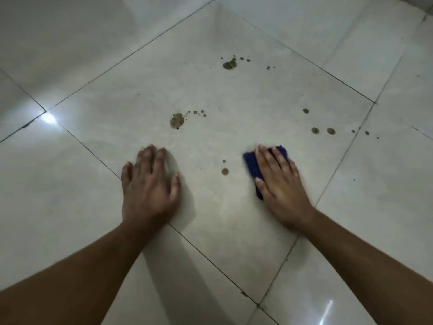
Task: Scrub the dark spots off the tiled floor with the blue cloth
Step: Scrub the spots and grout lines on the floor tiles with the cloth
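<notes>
- Pale glossy tiled floor (234, 219) filled the view, dark grout lines, light glare at left.
- Progress looked early: most dark spots remained. Big blotch (177, 120) ahead of the left hand, second blotch (229, 64) farther off, pair of round spots (323, 131) beyond the right hand, small spot (225, 171) between the hands.
- Floor near the wrists showed no spots; can't tell if it was wiped.
- Blue cloth (251, 167) lay flat on the tile under the right hand (278, 184), edges showing past the thumb and fingertips.
- Right hand: fingers straight, pressing down on the cloth, not gripping.
- Left hand (150, 186): flat on bare tile, fingers spread, holding nothing, likely bracing.
</notes>
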